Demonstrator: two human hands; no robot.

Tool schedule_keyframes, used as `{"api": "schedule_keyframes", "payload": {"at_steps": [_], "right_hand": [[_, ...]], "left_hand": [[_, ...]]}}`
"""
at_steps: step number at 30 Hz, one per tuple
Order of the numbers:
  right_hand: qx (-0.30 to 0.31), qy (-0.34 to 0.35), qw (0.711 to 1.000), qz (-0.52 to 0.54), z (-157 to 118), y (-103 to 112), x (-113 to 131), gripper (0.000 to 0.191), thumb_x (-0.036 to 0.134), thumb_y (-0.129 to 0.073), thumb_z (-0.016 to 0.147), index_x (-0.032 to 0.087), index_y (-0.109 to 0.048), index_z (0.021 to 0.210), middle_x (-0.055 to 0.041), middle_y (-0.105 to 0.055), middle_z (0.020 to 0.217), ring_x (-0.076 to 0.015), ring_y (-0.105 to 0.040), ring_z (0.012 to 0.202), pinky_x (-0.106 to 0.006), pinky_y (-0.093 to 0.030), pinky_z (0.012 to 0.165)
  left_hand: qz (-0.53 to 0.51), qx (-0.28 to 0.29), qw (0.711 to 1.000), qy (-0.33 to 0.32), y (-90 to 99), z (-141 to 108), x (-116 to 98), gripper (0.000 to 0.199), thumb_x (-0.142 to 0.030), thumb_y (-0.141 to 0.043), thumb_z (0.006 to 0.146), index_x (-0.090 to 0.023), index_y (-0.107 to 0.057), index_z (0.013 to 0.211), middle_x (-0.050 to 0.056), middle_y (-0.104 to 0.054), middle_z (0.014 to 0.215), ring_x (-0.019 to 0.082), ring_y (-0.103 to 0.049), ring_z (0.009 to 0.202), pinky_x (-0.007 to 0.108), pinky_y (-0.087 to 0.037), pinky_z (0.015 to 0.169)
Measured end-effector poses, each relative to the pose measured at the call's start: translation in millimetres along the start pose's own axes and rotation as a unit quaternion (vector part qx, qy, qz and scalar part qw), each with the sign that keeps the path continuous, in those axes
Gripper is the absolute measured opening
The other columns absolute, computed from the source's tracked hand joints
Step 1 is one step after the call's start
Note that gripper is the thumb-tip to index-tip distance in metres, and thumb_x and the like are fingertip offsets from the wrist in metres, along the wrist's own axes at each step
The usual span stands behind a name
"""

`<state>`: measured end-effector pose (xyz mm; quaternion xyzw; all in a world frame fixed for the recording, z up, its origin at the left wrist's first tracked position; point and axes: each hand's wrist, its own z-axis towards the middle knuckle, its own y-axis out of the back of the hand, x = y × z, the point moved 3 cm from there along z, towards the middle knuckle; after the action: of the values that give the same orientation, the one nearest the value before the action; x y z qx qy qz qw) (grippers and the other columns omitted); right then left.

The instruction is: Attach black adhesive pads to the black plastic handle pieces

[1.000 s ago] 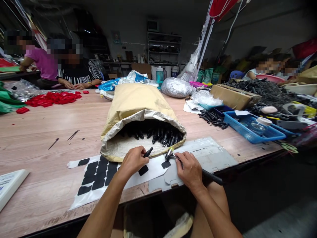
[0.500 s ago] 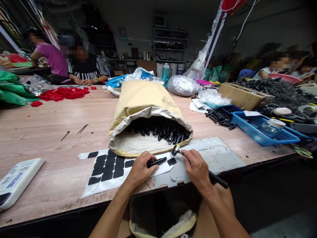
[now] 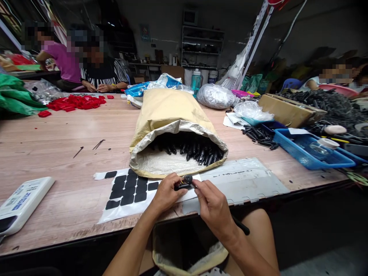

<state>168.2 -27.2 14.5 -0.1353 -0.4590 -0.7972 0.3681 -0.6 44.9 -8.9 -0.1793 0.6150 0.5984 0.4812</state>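
You sit at the big pink-brown wooden table (image 3: 43,145). On it lies a fat yellow paper sack (image 3: 175,105) with a white lining, its open mouth facing you. Under your left hand, a white sheet with black squares (image 3: 129,189) lies flat.

Your right hand (image 3: 214,203) is closed around a small hammer (image 3: 188,179) with a long black handle. The hammer slants: its round head is up by your left fingertips, and the handle runs down past your right wrist. Your left hand (image 3: 168,193) pinches a short black tube-like piece (image 3: 183,186). The piece lies nearly sideways, its free end toward your right hand, so your left hand is nearer to it. The hammer head is right at the piece, on its far side; I cannot tell if they touch.

Half a second ago, the head was off to the right, with a gap between it and the piece. Now that gap is gone, and less of the piece shows.
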Motion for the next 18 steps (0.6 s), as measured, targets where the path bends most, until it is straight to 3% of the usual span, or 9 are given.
{"api": "schedule_keyframes", "payload": {"at_steps": [3,8,14,18], "right_hand": [[0.026,-0.009,0.999,-0.033,-1.2,-2.4,-2.5,0.037,0.015,-0.043,0.098,0.024,-0.062,0.128,-0.0052,-0.066,0.093,-0.0172,-0.063,0.087,-0.028,-0.053,0.078],[-0.027,-0.022,0.999,-0.016,1.8,9.6,-7.7,0.035,0.019,-0.045,0.099,0.023,-0.061,0.130,-0.0069,-0.067,0.099,-0.0181,-0.064,0.092,-0.031,-0.053,0.085],[0.001,-0.034,0.999,-0.039,-4.5,6.9,-15.3,0.034,0.019,-0.043,0.100,0.024,-0.064,0.126,-0.0064,-0.068,0.097,-0.0180,-0.065,0.090,-0.030,-0.054,0.082],[-0.026,-0.050,0.998,-0.040,-2.9,15.4,-24.5,0.033,0.022,-0.044,0.099,0.024,-0.063,0.126,-0.0065,-0.069,0.100,-0.0187,-0.066,0.092,-0.031,-0.053,0.084]], "left_hand": [[0.006,-0.004,1.000,0.006,0.5,-0.4,-1.1,0.007,-0.019,-0.071,0.076,-0.019,-0.064,0.075,-0.001,-0.054,0.077,0.016,-0.053,0.077,0.029,-0.039,0.070],[0.003,0.003,1.000,0.006,-0.6,-1.0,0.5,0.011,-0.020,-0.071,0.077,-0.021,-0.070,0.088,0.000,-0.060,0.084,0.018,-0.056,0.083,0.030,-0.041,0.075],[0.017,-0.005,1.000,0.006,-2.3,-1.0,3.2,0.009,-0.022,-0.069,0.078,-0.020,-0.070,0.087,0.001,-0.060,0.083,0.018,-0.055,0.081,0.030,-0.041,0.072],[0.031,-0.004,1.000,0.002,-1.8,-2.4,1.3,0.011,-0.022,-0.068,0.078,-0.021,-0.068,0.089,0.001,-0.061,0.085,0.019,-0.056,0.083,0.031,-0.042,0.075]]}}
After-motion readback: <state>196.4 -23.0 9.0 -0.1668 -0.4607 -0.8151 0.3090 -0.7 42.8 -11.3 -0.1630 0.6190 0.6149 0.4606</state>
